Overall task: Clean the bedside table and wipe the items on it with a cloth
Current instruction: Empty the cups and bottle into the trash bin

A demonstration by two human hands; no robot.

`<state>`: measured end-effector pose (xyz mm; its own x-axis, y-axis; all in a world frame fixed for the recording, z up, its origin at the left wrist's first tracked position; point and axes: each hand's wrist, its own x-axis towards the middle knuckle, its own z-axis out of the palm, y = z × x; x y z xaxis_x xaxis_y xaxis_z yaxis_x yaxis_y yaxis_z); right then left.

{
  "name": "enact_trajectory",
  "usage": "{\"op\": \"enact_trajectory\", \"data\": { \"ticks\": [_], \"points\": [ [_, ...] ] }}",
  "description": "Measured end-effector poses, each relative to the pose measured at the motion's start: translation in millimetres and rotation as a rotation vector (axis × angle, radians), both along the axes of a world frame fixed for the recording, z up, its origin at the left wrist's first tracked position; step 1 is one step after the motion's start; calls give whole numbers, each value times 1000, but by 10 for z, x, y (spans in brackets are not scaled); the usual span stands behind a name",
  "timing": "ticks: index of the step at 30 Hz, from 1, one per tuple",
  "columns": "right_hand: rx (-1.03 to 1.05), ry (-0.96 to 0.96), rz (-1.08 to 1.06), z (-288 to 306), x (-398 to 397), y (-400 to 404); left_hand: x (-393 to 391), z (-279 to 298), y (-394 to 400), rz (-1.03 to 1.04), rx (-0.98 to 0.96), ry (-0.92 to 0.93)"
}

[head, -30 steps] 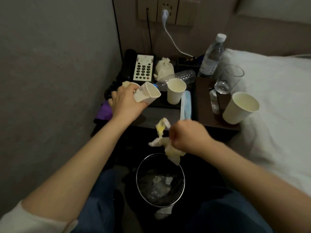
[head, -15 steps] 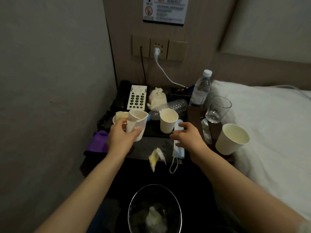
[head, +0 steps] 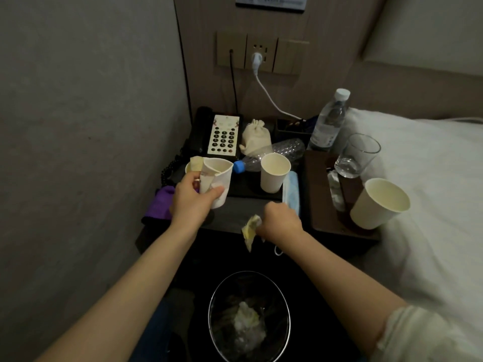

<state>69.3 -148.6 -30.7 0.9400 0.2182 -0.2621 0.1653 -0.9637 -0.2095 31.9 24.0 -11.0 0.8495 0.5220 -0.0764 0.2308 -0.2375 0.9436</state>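
**Bedside table clear-out, bin waiting below**

Since half a second back, the right hand (head: 281, 222) has left the blue face mask (head: 291, 192) and come back to the front edge of the bedside table (head: 230, 212), where it's now closed around the yellowish crumpled tissue (head: 250, 228). The left hand hasn't really budged.

Left to right: the purple cloth (head: 160, 205) sits bunched at the table's left edge, not held by anyone. The left hand (head: 192, 201) grips a crushed paper cup (head: 218, 178) with torn paper stuffed in it, and a second cup (head: 189, 168) with a yellowish scrap sits right behind. Next, a plastic bottle (head: 269, 155) with a blue cap lies on its side, then an upright paper cup (head: 273, 172) that looks empty. Below, on the floor, the bin (head: 217, 304) has wadded tissue at the bottom.

Further right, a brown tray (head: 322, 202) holds a glass (head: 356, 155) with a little water in it, and a big paper cup (head: 379, 203) that looks empty. A water bottle (head: 329, 121) stands behind.
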Motion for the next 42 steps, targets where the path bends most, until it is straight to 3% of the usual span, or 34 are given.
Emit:
{"op": "enact_trajectory", "data": {
  "ticks": [19, 31, 35, 42],
  "points": [
    [66, 70, 109, 114, -613, -427, -154, 23, -115, -28, 17, 12],
    [12, 352, 112, -324, -654, -479, -176, 107, -253, -66, -28, 28],
    [205, 274, 21, -270, -587, -421, -103, 63, -217, -48, -26, -30],
    [954, 96, -433, 216, -92, -334, 24, 108, -285, -50, -153, -135]
  ]
}}
